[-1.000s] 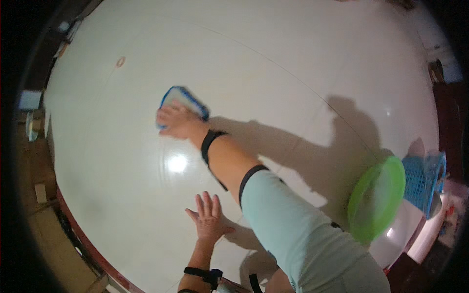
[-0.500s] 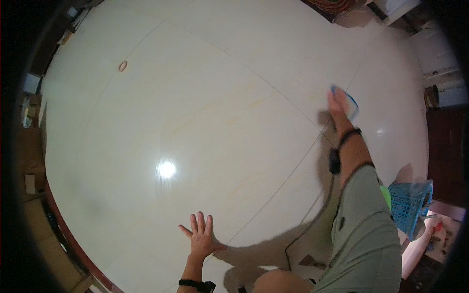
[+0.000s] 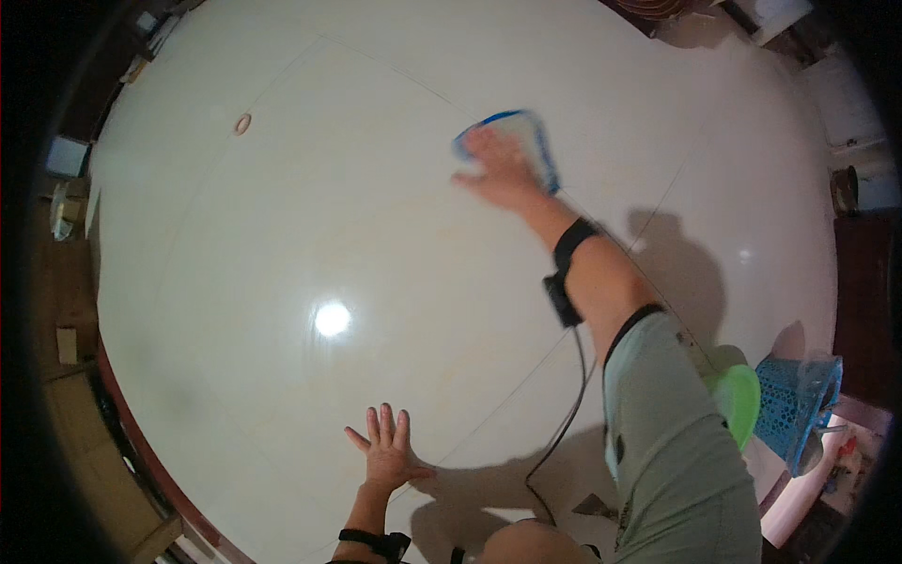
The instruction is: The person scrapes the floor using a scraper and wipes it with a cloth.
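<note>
My right hand lies flat over a pale cloth with a blue edge, near the upper middle of the floor. Its thumb stands off to the left, and the fingers are stretched out and slightly blurred by motion. Part of the cloth is hidden under the palm. At the lower middle, my left hand rests with spread fingers on the pale tiled floor, holding nothing. Both wrists wear black straps, and a cable runs from a black box on the right one.
A small tan ring lies at the upper left. To my right stand a green basin and a blue perforated basket. Cardboard boxes line the left side. A dark red cabinet stands at the right edge.
My right hand has swept left and slightly up across the floor, carrying the cloth with it. The green basin now shows more. My left hand stays put.
</note>
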A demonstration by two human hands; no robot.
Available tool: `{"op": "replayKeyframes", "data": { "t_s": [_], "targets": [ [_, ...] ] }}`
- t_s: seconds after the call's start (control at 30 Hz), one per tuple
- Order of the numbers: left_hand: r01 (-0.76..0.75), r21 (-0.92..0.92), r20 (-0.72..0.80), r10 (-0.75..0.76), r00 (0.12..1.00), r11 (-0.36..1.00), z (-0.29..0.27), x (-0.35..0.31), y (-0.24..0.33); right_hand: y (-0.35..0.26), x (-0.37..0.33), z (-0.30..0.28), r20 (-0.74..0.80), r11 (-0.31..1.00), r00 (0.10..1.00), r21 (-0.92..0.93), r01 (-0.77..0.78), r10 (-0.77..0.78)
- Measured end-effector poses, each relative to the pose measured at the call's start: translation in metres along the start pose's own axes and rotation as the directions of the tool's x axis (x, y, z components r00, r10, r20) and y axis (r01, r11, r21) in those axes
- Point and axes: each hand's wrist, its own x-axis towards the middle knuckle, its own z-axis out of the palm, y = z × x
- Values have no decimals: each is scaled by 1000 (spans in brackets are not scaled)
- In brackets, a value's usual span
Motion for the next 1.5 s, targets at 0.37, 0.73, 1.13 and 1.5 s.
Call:
{"op": "replayKeyframes", "data": {
  "t_s": [0.37,0.73,1.13,1.5],
  "targets": [
    [-15,-41,-8,14,1000,999,-14,-2,2,27,-187,-26,226,960,940,-53,275,-257],
    [-101,-127,-69,93,993,987,-9,-17,-18,-179,-279,35,259,928,901,231,291,-347],
    [166,-734,-411,-625,664,659,63,-350,-183,-87,-271,24,125,995,992,-96,14,-2],
    [368,-900,-1,-844,536,234,194,-502,-122,-278,-224,74,129,904,897,139,405,-422]
  ]
}}
